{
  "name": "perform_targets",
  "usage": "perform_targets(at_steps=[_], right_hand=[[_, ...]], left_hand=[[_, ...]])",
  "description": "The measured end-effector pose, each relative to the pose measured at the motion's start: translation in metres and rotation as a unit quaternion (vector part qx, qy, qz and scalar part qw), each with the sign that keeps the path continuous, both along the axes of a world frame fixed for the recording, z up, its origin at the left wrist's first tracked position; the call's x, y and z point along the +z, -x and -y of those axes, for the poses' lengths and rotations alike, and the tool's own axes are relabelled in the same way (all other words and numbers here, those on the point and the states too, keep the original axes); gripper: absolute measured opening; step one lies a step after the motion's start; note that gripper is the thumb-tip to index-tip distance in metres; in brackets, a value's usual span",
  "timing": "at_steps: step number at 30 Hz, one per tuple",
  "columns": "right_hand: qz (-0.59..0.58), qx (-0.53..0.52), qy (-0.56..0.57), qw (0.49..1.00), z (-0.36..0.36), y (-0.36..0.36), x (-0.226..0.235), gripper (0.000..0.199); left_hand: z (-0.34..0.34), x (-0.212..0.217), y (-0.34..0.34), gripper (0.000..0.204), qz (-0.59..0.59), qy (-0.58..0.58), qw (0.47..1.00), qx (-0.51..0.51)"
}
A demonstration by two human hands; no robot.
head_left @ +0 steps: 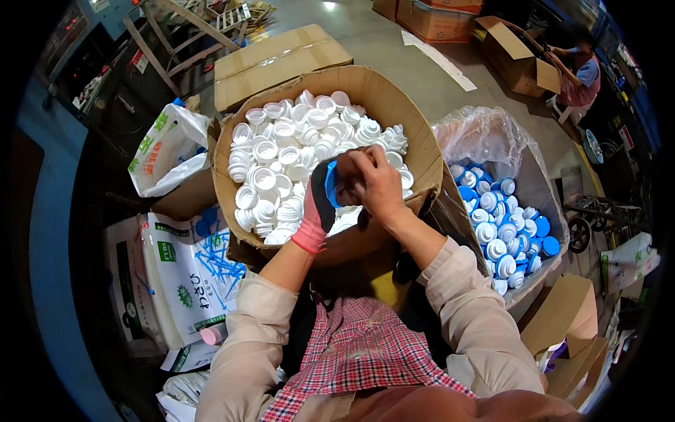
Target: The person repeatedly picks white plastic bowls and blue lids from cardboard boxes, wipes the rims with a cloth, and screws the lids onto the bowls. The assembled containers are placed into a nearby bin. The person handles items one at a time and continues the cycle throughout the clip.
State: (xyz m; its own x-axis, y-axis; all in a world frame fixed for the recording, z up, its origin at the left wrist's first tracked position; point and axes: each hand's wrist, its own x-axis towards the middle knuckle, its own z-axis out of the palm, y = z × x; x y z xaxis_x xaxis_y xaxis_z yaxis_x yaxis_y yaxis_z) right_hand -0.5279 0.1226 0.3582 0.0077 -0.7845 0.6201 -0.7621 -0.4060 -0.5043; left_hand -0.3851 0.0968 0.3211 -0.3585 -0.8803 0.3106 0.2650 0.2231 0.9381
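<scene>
My left hand (318, 207), in a pink and black glove, is closed around a blue plastic piece (331, 186), likely a round cap seen edge-on. My right hand (382, 184) is bare and meets the left, its fingers bent together at the blue piece. What the right fingertips hold is lost in shadow. Both hands are above a large round-sided cardboard box (401, 105) heaped with white plastic caps (283, 129). To the right, a plastic-lined box (555, 211) holds blue and white assembled caps (506, 239).
On the left, thin blue plastic pieces (219, 264) lie on printed white sacks (184, 295) beside a white bag (165, 151). A closed carton (281, 60) stands behind the box. Open cartons (562, 316) are at lower right. A person (580, 81) works at far right beside another carton (517, 60).
</scene>
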Motion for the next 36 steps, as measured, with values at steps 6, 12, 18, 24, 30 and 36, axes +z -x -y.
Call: perform_targets(at_steps=[6,12,18,24,30,36], right_hand=[[0.275,0.195,-0.320,0.885,-0.004,-0.024,-0.039,0.027],[0.353,0.245,-0.357,0.829,-0.007,-0.025,-0.043,0.025],[0.098,0.182,-0.291,0.934,-0.004,-0.038,-0.081,0.032],[0.065,0.167,-0.273,0.945,-0.008,-0.071,-0.091,0.035],[0.077,0.139,-0.253,0.954,-0.009,-0.060,-0.099,0.038],[0.101,0.172,-0.267,0.943,-0.010,-0.059,-0.102,0.040]], left_hand=[[0.023,-0.085,-0.018,0.042,-0.391,-0.240,0.865,-0.204],[0.039,-0.055,-0.035,0.049,0.372,-0.018,0.888,0.269],[0.043,0.011,-0.283,0.037,0.128,0.029,0.859,0.494],[0.022,-0.241,-0.418,0.053,0.551,-0.201,0.695,0.416],[0.040,-0.352,-0.368,0.081,0.741,-0.151,0.629,0.181],[0.029,-0.371,-0.382,0.060,0.691,-0.143,0.645,0.293]])
